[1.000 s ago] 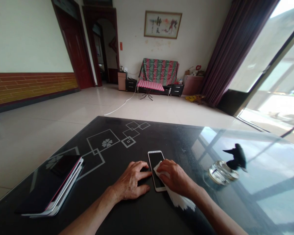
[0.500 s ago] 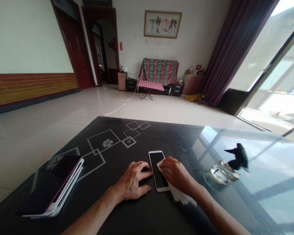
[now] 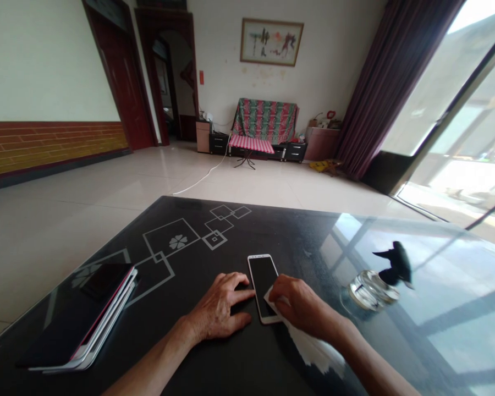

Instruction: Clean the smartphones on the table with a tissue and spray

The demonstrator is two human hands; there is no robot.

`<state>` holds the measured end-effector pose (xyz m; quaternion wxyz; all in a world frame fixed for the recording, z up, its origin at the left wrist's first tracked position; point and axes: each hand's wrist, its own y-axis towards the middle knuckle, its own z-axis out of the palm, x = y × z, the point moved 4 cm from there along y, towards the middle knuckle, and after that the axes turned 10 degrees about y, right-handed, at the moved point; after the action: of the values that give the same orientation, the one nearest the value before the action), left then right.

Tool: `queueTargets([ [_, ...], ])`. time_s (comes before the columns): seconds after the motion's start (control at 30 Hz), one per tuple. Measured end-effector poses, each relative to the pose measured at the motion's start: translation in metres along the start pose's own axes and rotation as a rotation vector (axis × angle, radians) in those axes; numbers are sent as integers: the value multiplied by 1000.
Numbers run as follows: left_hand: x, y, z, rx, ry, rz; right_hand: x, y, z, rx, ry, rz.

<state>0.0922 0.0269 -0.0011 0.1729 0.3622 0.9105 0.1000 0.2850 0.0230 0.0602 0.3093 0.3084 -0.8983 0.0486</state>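
A white-framed phone (image 3: 262, 278) with a dark screen lies face up on the black glass table (image 3: 247, 236). My left hand (image 3: 219, 311) rests flat beside the phone's left edge, fingertips touching it, fingers spread. On the lower half of the screen my right hand (image 3: 300, 305) presses a crumpled white tissue (image 3: 313, 345), fingers bunched on it. Most of the tissue trails out under my right wrist.
A stack of thin devices (image 3: 78, 316), a dark slab on top, lies at the table's left edge. A glass ashtray (image 3: 371, 290) with a dark bird-shaped object (image 3: 396, 263) stands to the right. Tiled floor, a covered sofa (image 3: 266, 121) and a sliding glass door (image 3: 457, 126) lie beyond.
My right hand with the tissue slid up the phone screen, then back down toward me. The left hand stayed put. The view shifted slightly.
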Motion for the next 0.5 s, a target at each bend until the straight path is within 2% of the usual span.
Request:
queueTargets([
  [0.27, -15, 3, -20, -7, -7, -18, -20, 14, 11, -299, -53, -154],
  [0.5, -19, 3, -25, 36, -16, -15, -30, 12, 10, -308, -15, -183],
])
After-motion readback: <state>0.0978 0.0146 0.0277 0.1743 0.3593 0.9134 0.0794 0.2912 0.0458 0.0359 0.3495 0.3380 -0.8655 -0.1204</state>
